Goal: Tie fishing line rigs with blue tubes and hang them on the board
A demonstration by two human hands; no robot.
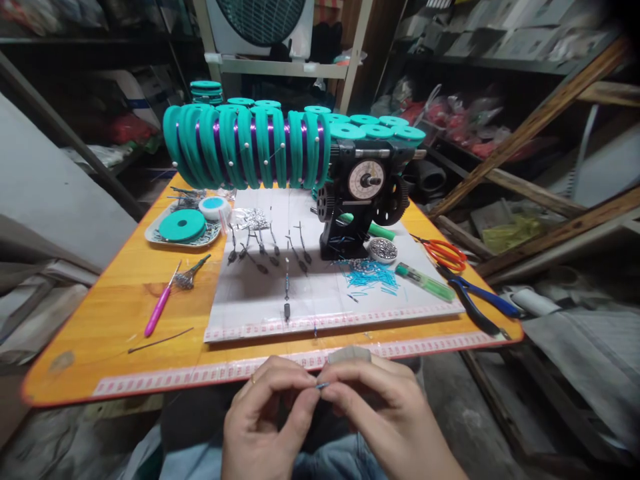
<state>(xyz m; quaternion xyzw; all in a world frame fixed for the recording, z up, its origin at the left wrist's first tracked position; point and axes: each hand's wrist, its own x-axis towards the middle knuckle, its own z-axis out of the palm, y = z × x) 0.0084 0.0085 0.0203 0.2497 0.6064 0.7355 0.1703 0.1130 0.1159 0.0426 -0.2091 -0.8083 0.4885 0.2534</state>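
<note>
Wooden table (pixel 113 287) spreading ahead, teal spools (pixel 231 147) farther off, beyond the left hand (pixel 270 413) and right hand (pixel 385 403), both pinching narrowly at a tiny bluish piece (pixel 323 386) between them: looks featherlight, stiff, possibly slippery, easily dropped, best nipped at its ends.

Light from above brightens the board (pixel 320 293) just beyond the fingers (pixel 285 379), where the spools (pixel 243 160) cast a soft shadow, while the shelves (pixel 475 62) far beyond look dim, blurred and stretched toward the edges.
</note>
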